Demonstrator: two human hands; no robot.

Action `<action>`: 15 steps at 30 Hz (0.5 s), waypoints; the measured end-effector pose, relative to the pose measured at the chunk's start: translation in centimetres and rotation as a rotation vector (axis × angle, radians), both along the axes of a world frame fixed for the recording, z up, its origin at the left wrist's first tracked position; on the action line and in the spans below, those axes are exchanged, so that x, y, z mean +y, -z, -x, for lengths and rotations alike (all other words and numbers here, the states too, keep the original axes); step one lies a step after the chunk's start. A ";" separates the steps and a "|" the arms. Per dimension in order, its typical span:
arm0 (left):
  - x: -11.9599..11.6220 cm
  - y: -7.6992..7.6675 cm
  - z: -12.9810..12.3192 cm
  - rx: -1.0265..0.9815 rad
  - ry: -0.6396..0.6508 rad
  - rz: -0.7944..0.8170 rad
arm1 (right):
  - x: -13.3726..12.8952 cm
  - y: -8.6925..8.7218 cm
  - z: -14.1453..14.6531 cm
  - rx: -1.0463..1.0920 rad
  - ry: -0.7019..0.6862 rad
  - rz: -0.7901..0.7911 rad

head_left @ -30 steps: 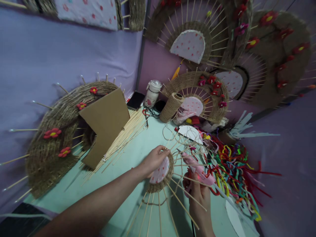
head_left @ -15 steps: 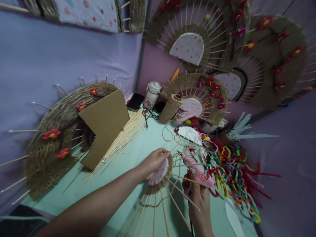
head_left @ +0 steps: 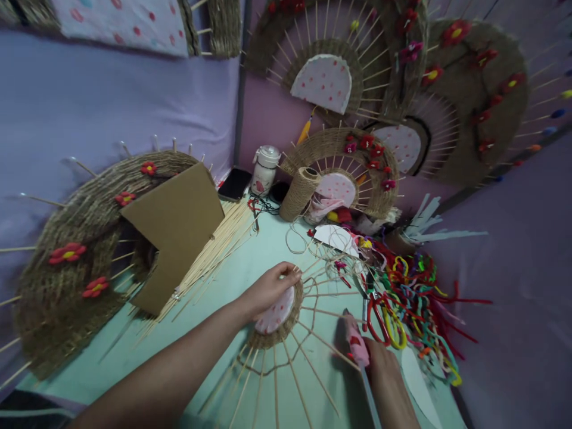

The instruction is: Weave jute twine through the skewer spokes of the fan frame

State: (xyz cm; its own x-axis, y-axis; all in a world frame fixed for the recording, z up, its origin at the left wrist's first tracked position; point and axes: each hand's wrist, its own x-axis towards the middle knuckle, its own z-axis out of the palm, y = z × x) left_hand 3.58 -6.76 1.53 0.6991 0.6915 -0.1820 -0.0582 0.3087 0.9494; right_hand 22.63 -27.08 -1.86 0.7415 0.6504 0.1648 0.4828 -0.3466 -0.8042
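My left hand (head_left: 272, 289) pinches the upper edge of a small woven fan (head_left: 274, 313), which has a dotted cloth centre and thin sticks fanning out to the right and downward. A strand of twine (head_left: 263, 373) runs across the sticks, away from the woven rim. At the lower right, my right hand (head_left: 379, 363) is closed round a pink glue gun (head_left: 356, 341). The gun's nozzle points up and away, beside the stick ends. A long glue stick (head_left: 370, 396) sticks out of its back.
Red-handled scissors (head_left: 379, 319) and a heap of coloured pipe cleaners (head_left: 420, 292) lie at the right. Farther back stand a twine roll (head_left: 300, 193) and a bottle (head_left: 264, 171). Loose sticks (head_left: 214, 247) and cardboard (head_left: 179, 220) are at the left.
My right hand has moved right and down with the glue gun, away from the woven rim, and the gun has turned. My left hand still holds the fan. The view has shifted slightly.
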 end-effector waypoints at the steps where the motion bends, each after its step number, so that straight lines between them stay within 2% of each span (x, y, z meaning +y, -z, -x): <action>1: 0.1 0.0 0.1 0.014 0.006 -0.054 | -1.0 0.6 -0.5 -0.044 -0.049 0.077; 5: 0.2 -0.1 0.3 0.062 0.044 -0.152 | -4.2 1.6 -1.3 -0.343 -0.241 0.432; 7: 0.1 -0.2 0.4 0.090 0.050 -0.181 | -4.4 0.8 -1.3 -0.455 -0.235 0.453; 9: 0.1 -0.2 0.4 0.108 0.065 -0.211 | -3.2 -1.1 -0.8 -0.490 -0.207 0.370; 11: -0.1 -0.2 0.3 0.112 0.092 -0.238 | -0.8 -3.3 0.0 -0.339 -0.266 0.273; 13: -0.4 -0.2 0.2 0.103 0.121 -0.253 | 2.4 -5.2 1.2 -0.074 -0.363 0.213; 15: -0.6 -0.2 0.1 0.086 0.135 -0.260 | 5.4 -6.2 2.3 0.197 -0.512 0.138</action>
State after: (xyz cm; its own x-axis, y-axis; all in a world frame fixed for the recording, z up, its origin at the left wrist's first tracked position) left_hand 3.48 -7.34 1.73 0.7774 0.6248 -0.0733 0.0509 0.0537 0.9973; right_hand 20.33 -21.64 4.39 0.3336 0.9410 -0.0572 0.4621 -0.2161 -0.8601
